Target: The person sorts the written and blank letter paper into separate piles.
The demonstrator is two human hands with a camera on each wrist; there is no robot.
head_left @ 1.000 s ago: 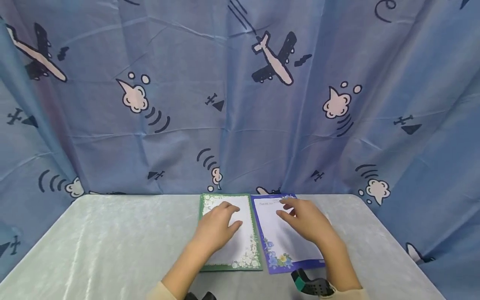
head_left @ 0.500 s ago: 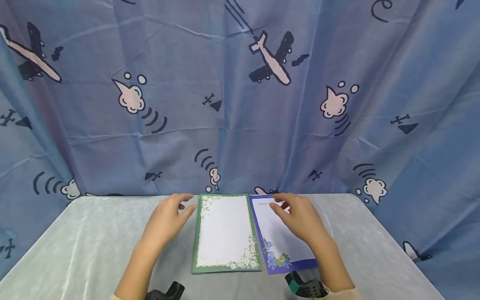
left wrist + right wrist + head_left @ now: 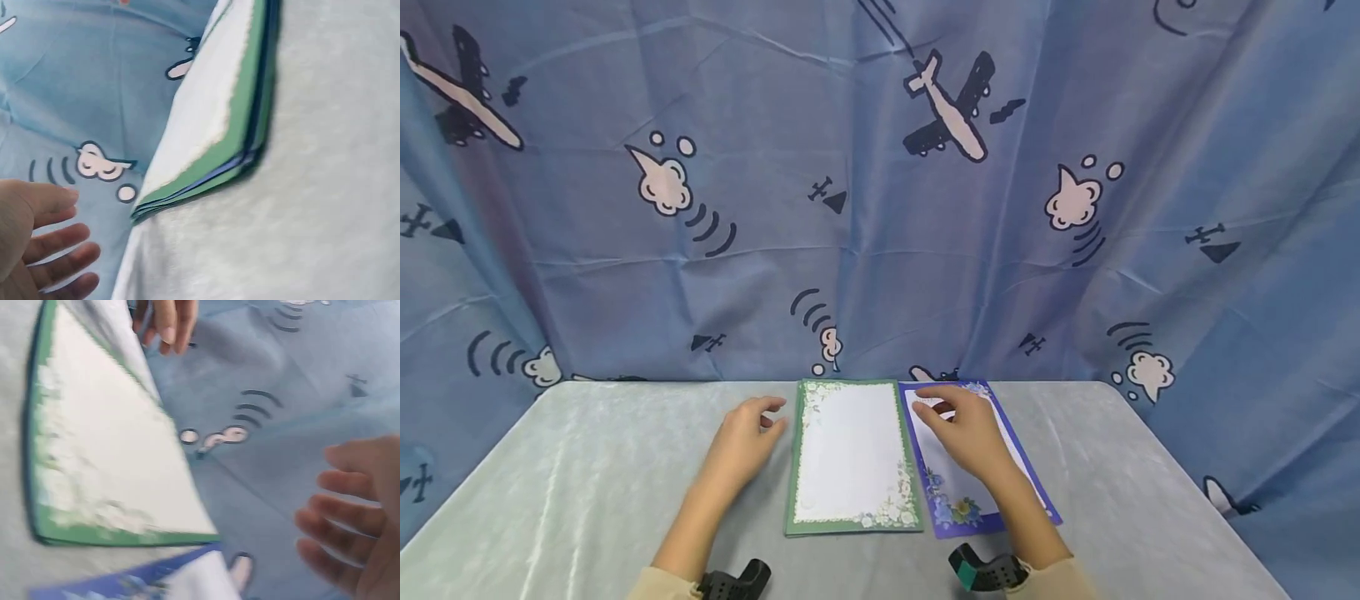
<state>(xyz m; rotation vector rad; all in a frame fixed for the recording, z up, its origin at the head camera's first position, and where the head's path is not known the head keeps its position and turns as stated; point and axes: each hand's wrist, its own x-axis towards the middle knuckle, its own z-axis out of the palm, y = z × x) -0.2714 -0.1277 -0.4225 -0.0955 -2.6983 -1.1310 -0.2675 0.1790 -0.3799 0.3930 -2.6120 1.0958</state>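
A stack of green-bordered, flower-printed paper sheets (image 3: 850, 454) lies flat on the table; the left wrist view shows green and blue layers (image 3: 247, 159) along its side. To its right, slightly slanted, is a blue-bordered sheet (image 3: 951, 479) with blue and yellow flowers. My left hand (image 3: 747, 437) hovers just left of the stack, fingers loosely bent, holding nothing. Over the top of the blue-bordered sheet my right hand (image 3: 964, 429) hangs with relaxed fingers and holds nothing, hiding part of that sheet. In the right wrist view, its fingers (image 3: 340, 512) are apart from the paper.
A pale cloth-covered table (image 3: 587, 483) reaches back to a blue curtain (image 3: 760, 167) printed with airplanes and clouds. Dark bands with camera mounts are on both wrists, the left wrist band (image 3: 736, 581) and the right wrist band (image 3: 987, 571).
My left hand has moved left off the green-bordered stack to its left side. My right hand has shifted a little left over the blue-bordered sheet, uncovering its right edge.
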